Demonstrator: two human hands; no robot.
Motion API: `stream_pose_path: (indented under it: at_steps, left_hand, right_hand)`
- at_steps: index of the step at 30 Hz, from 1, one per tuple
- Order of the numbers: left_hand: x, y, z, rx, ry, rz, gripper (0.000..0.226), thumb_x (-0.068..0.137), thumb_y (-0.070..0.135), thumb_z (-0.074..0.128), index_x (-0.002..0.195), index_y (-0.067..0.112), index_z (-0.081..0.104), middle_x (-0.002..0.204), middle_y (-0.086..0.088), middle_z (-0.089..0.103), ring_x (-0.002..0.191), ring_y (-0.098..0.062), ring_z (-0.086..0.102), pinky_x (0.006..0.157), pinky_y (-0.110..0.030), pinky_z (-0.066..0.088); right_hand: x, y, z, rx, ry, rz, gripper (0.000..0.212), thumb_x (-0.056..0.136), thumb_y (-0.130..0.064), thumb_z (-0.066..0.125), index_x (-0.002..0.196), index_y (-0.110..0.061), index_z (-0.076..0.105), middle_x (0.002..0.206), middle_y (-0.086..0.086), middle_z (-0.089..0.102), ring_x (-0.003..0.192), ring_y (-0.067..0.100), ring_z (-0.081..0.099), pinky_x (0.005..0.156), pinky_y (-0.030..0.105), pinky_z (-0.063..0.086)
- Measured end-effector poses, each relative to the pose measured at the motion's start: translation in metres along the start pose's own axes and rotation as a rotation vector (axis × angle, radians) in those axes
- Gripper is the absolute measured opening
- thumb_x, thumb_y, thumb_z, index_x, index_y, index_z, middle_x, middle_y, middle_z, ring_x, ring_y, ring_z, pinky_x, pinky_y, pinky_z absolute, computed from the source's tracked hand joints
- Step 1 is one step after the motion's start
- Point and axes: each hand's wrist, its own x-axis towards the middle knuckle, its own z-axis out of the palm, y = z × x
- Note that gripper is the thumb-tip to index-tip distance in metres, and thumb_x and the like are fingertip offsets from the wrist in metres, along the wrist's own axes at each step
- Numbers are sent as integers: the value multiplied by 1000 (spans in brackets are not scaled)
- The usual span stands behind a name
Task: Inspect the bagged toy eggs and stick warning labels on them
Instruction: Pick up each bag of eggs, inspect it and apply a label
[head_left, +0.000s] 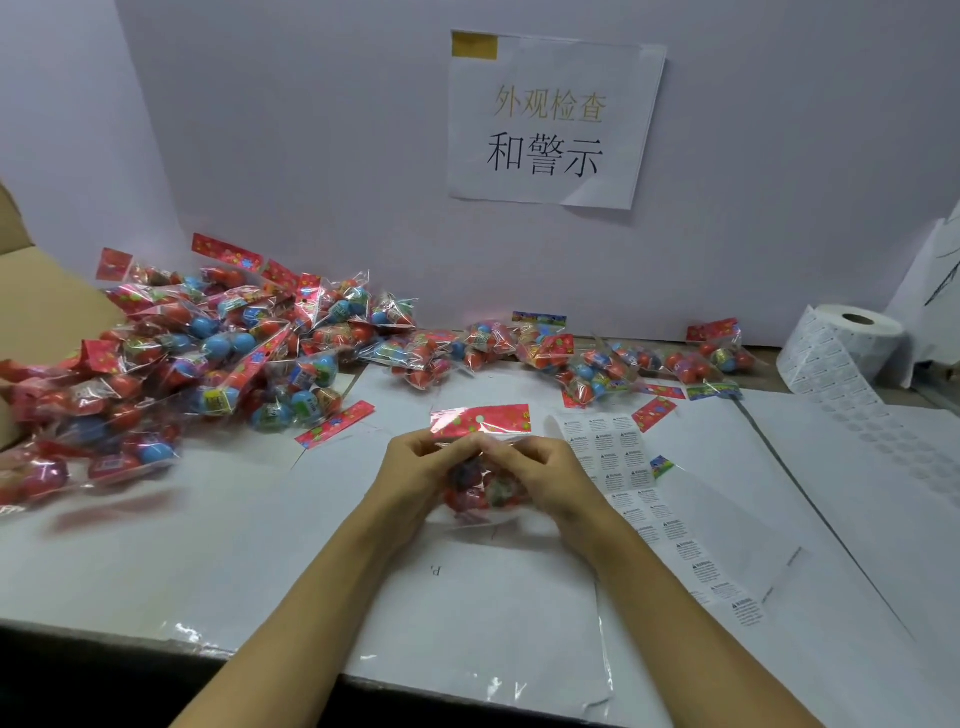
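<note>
While both hands meet at the centre of the tabletop (156, 561), they hold one bag of toy eggs (480, 467) between them. Left hand (421, 475) — fingers curled round the bag's left side, fingertips pinching the clear film just below the red header card (480, 420). Right hand (543, 478) — fingers likewise curled on the bag's right side, pinching the same upper edge. The bag sits just above white paper sheets (493, 597) that cover the tabletop. A strip of warning labels (639, 483) lies just right of the right hand, running toward the near edge. A large heap of bagged eggs (197, 353) fills the left side, beside a cardboard box flap (36, 291); a thinner row of bags (587, 358) lines the back wall. A label roll (841, 348) stands at far right. A paper sign with Chinese characters (550, 119) is taped to the wall.
</note>
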Motion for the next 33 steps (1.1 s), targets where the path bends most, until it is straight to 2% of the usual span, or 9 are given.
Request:
stream_pose_path:
  at_steps: [2, 4, 10, 15, 21, 24, 28, 30, 33]
  left_hand:
    - [-3, 1, 0, 22, 21, 4, 39, 75, 36, 83, 97, 4, 81, 97, -24, 75, 89, -31, 74, 74, -45, 63]
    - [-6, 2, -1, 32, 29, -4, 38, 78, 35, 81, 94, 0, 79, 86, -20, 72, 78, -25, 71, 63, -34, 59]
    - [-10, 1, 1, 58, 0, 2, 29, 79, 25, 80, 95, 0, 80, 86, -19, 74, 77, -25, 72, 59, -30, 57]
    - [-11, 2, 1, 58, 3, 15, 32, 78, 25, 80, 95, -2, 79, 86, -20, 73, 77, -27, 72, 58, -31, 57]
    - [-10, -4, 3, 79, -20, 41, 15, 90, 10, 74, 93, -4, 77, 83, -23, 72, 75, -34, 71, 66, -38, 62]
    - [-10, -5, 6, 90, -12, 60, 12, 91, 10, 73, 90, -1, 78, 81, -21, 72, 75, -32, 71, 67, -37, 62]
    - [-10, -5, 6, 86, -23, 61, 11, 91, 14, 75, 91, 5, 80, 83, -20, 73, 78, -31, 72, 70, -37, 61]
    - [-11, -3, 6, 70, -32, 45, 11, 91, 18, 76, 98, 9, 80, 89, -20, 75, 84, -30, 73, 71, -36, 61]
    - [-11, -1, 5, 23, -71, 1, 27, 86, 17, 82, 109, 6, 76, 102, -20, 76, 95, -32, 76, 74, -35, 61]
  right_hand:
    - [1, 3, 0, 39, -19, 15, 40, 79, -49, 79, 90, -11, 81, 91, 9, 79, 88, 26, 76, 81, 34, 61]
    - [1, 4, -2, 95, -3, 12, 30, 82, -42, 78, 88, -13, 82, 93, 12, 78, 88, 27, 76, 83, 37, 60]
    - [-3, 8, -6, 120, 3, -41, 38, 74, -50, 79, 85, -14, 81, 94, 16, 77, 93, 35, 74, 84, 43, 61]
    - [-2, 11, -7, 134, -15, -53, 35, 75, -43, 80, 88, -11, 81, 95, 18, 77, 92, 33, 75, 86, 44, 60]
    - [-2, 17, -14, 278, -19, -39, 27, 74, -27, 84, 92, -6, 80, 93, 18, 77, 87, 30, 74, 73, 37, 60]
    - [-1, 17, -15, 320, -12, -29, 28, 74, -22, 81, 95, -4, 80, 97, 21, 76, 90, 34, 74, 75, 42, 60]
    - [-1, 18, -14, 304, 9, -27, 30, 74, -28, 82, 90, -4, 80, 94, 22, 75, 88, 36, 74, 76, 46, 61]
    - [0, 17, -15, 317, 30, -37, 33, 73, -32, 82, 89, -3, 79, 92, 21, 75, 86, 34, 74, 73, 42, 61]
    - [0, 17, -14, 366, 75, -34, 34, 73, -35, 81, 90, -5, 80, 90, 18, 76, 83, 29, 75, 67, 36, 61]
